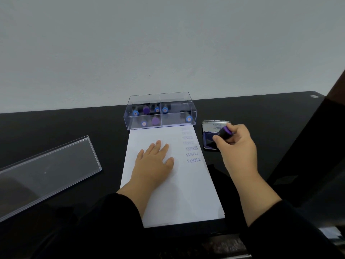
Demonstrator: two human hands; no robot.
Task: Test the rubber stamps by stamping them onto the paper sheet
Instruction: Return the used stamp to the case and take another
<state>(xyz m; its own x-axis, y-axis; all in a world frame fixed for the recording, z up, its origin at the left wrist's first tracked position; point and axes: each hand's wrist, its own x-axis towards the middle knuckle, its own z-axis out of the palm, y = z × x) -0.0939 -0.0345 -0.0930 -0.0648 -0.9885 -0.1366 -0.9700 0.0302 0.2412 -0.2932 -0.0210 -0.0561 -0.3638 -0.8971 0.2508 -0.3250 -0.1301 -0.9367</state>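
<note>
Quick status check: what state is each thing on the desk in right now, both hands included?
Left hand: flat on the paper, fingers straight.
Right hand: grips a stamp.
Stamp: tilted over the ink pad; contact unclear.
Ink pad: open, lid up.
Paper: flat, marks down its right side.
Box: uncovered, stamps inside.
Lid: off, lying left of the paper.

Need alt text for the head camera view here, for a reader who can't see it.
The right hand holds a purple-topped stamp on an open ink pad while the left hand lies flat on a paper sheet bearing stamped words. Behind it stands a clear box of stamps; its lid lies left.
</note>
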